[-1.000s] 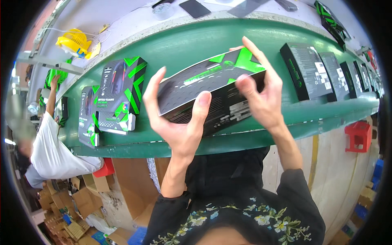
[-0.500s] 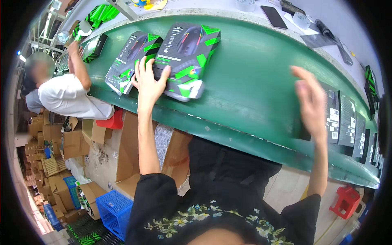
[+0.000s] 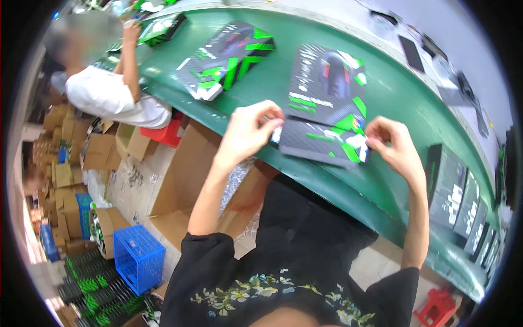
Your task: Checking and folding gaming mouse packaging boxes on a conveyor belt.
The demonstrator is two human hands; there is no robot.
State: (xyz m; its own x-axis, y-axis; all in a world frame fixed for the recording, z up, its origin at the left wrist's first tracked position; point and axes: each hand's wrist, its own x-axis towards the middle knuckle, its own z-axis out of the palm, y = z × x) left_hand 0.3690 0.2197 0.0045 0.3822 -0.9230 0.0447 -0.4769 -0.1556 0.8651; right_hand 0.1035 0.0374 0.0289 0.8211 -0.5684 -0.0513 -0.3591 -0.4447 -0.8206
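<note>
A black, grey and green mouse box (image 3: 322, 90) lies face up in front of me on the green work surface, a computer mouse pictured on its top. Its near end panel (image 3: 321, 144) faces me; blur hides whether that is a raised flap or the closed end. My left hand (image 3: 250, 131) is closed, thumb and forefinger pinching the near left corner. At the near right corner, the fingers of my right hand (image 3: 396, 150) pinch the edge beside a white patch. A second mouse box (image 3: 229, 57) lies further left, apart from both hands.
Several dark boxes (image 3: 449, 191) stand in a row at the right. A phone (image 3: 411, 53) lies on the far ledge. At the left, a person in white (image 3: 106, 95) works at the same surface. Cartons, a blue crate (image 3: 139, 256) and a red stool (image 3: 436, 309) are on the floor.
The nearer mouse box has shifted right relative to the other, leaving a gap. My right hand has come in from the right to its near corner; my left hand has moved to the opposite corner.
</note>
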